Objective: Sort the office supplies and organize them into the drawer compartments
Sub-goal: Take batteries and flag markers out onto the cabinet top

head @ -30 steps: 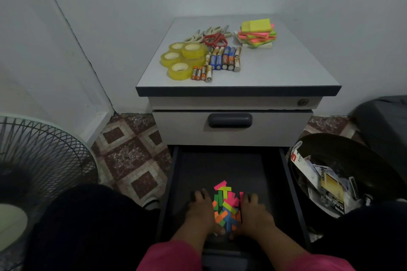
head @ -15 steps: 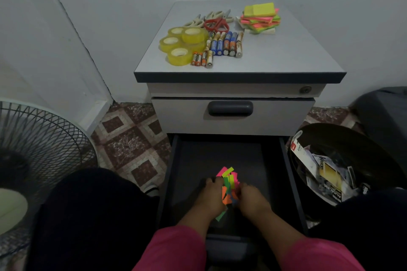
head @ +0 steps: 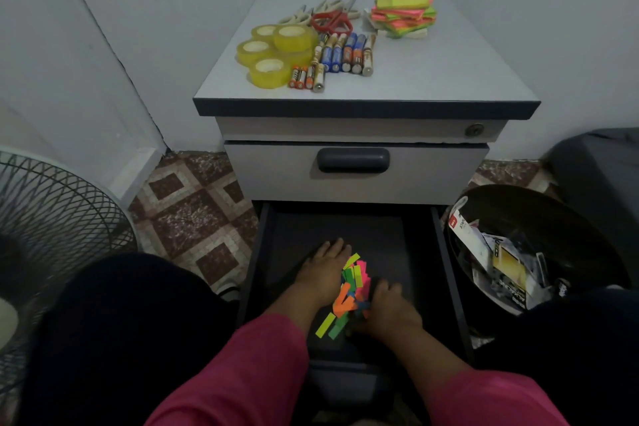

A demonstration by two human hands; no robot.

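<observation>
Coloured paper strips between two hands in the open drawer

The left hand (head: 323, 273) lies flat with straight fingers against the pile of neon strips (head: 349, 290) on the drawer (head: 345, 228) floor; the right hand (head: 389, 304), fingers curled, presses its other side.
</observation>
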